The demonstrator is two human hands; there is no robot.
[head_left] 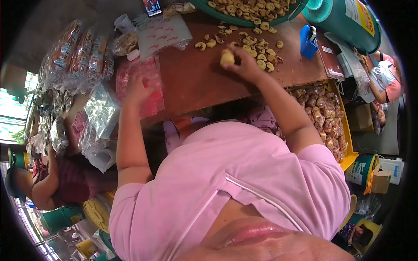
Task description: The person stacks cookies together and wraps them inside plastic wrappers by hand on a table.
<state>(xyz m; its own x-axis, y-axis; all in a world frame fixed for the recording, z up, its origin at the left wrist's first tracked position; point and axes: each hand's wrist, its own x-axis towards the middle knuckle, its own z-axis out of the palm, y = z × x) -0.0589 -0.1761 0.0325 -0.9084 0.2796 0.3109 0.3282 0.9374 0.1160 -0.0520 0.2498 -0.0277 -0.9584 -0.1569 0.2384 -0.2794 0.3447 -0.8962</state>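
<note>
My right hand (247, 65) is closed on a few ring-shaped biscuits (227, 58), held together just above the brown tabletop. Beyond it and to its right lies a loose pile of the same ring biscuits (260, 53). My left hand (138, 90) is over a stack of red-printed plastic bags (153, 101) on the left side of the table. Its thumb stands apart from the fingers, and no object shows between them. Whether the fingertips press on the top bag is hard to make out.
A green basin (291, 18) of biscuits stands at the back. A blue tape dispenser (308, 42) is at the right. Filled packs lie in a yellow crate (347, 152) beside me. Bagged loaves (72, 56) are at the left. Co-workers sit on both sides.
</note>
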